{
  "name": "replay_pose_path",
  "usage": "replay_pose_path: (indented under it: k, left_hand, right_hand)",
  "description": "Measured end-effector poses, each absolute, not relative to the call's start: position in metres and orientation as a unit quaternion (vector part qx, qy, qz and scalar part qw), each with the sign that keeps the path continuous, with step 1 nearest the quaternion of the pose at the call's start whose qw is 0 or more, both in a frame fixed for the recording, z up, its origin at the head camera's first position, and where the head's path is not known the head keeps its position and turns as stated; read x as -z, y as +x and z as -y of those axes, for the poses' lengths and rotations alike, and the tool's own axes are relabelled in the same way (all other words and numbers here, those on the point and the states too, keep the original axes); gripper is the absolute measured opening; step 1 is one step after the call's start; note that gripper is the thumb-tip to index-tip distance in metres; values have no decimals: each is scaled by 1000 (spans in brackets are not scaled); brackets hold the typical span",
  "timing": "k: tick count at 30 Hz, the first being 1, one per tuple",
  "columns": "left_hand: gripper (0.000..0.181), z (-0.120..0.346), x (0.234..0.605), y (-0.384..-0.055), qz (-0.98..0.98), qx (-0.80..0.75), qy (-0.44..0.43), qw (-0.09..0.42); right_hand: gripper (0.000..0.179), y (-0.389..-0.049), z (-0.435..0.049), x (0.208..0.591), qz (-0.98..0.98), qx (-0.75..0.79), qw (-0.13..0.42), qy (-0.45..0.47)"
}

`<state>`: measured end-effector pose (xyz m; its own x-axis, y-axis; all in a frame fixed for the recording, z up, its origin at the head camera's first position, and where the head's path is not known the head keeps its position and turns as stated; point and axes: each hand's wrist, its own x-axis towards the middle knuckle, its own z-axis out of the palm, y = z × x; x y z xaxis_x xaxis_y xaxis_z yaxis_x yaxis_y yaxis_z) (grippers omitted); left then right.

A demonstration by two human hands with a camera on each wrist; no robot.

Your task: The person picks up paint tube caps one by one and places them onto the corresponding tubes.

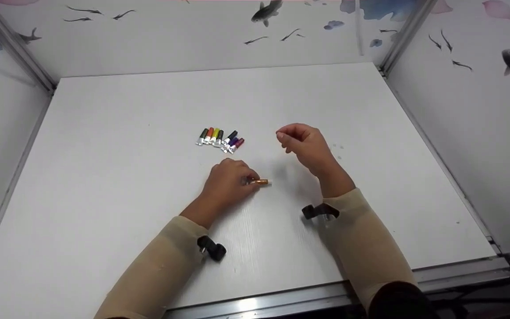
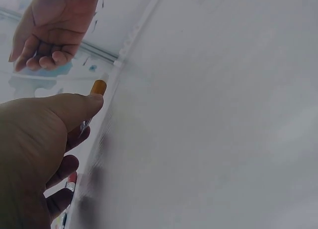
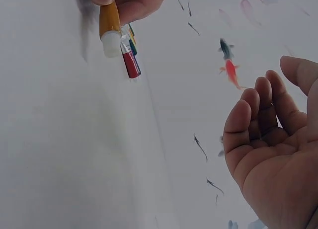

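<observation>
Between thumb and fingers, my left hand point(image 1: 230, 181) pinches a small ochre paint tube point(image 1: 261, 181) just over the white table. Its white cap point(image 3: 112, 44) points toward the right, while the silvery end is partly hidden by the fingers. My right hand point(image 1: 306, 146) hovers to the right and farther back, holding nothing. In the right wrist view its fingers point(image 3: 237, 122) are loosely bent, with the thumb apart from them. Beyond the left hand lies a cluster of several paint tubes point(image 1: 216, 136) in dark green, orange, yellow, black, purple and red.
A few tiny pale bits point(image 1: 338, 151) lie on the table point(image 1: 126, 177) beside the right hand. Printed panels point(image 1: 184, 40) with fish stand around the back and sides. A metal rail point(image 1: 255, 302) runs along the front edge.
</observation>
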<state>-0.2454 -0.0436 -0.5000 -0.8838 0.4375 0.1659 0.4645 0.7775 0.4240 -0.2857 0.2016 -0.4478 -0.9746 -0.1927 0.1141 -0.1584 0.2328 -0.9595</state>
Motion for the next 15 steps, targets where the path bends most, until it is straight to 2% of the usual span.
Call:
replay_pose_path:
  k: [15]
  left_hand:
    - [13, 42, 505, -244, 952, 223, -212, 2]
  right_hand:
    - [28, -285, -202, 447, -777, 621, 19, -104]
